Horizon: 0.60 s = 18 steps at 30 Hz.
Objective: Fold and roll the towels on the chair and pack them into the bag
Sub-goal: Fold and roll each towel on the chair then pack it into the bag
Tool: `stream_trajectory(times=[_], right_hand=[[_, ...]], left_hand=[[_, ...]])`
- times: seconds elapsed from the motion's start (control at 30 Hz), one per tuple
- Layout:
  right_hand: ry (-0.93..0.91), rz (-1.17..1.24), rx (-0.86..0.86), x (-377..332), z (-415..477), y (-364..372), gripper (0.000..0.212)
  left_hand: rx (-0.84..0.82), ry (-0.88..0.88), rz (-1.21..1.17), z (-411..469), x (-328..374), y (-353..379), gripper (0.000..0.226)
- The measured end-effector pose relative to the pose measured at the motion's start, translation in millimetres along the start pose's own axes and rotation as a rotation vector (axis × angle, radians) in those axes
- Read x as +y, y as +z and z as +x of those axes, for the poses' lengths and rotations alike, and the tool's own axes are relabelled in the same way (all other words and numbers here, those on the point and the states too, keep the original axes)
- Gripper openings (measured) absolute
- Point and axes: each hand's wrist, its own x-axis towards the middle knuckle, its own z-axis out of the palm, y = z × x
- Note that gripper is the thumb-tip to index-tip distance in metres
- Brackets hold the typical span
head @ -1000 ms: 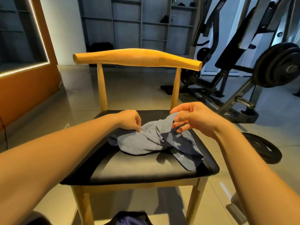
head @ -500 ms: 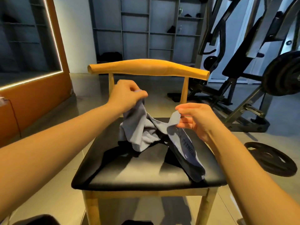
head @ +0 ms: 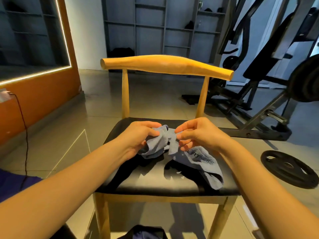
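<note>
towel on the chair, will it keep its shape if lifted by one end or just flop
Likely floppy: the blue towel bunches and sags between the left hand and right hand. Probably light, since finger pinches hold it. Its loose end lies near the front edge of the chair, so it may slide off.

a weight plate (head: pixel 288 169) lies on the floor beside gym machines (head: pixel 269 69).

This is a gym with weight-training gear. A black steel-framed weight machine (head: pixel 259 94) stands at the right with large black disc plates (head: pixel 307 80) loaded on its bar, and a loose black round weight plate (head: pixel 290 169) lies flat on the glossy grey tiled floor (head: pixel 96 107). Grey open shelving (head: pixel 151 26) lines the back wall, near an orange wall panel (head: pixel 39 94) edged with a white light strip (head: pixel 63 37).
</note>
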Motion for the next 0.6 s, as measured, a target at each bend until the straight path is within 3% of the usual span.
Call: stream_trajectory(times=[0.13, 0.23, 0.43, 0.6], right_hand=[[0.067, 0.154, 0.026, 3, 3, 15, 0.022], [0.091, 0.198, 0.013, 8, 3, 26, 0.028], [-0.014, 0.038, 0.031, 15, 7, 31, 0.015], [-0.128, -0.042, 0.002, 12, 10, 33, 0.008]], left_hand=[[0.076, 0.201, 0.002, -14, -13, 10, 0.02], [0.134, 0.22, -0.075, -19, -32, 15, 0.02], [0.104, 0.232, -0.122, -29, -37, 13, 0.029], [0.23, 0.435, -0.037, -29, -28, 12, 0.02]])
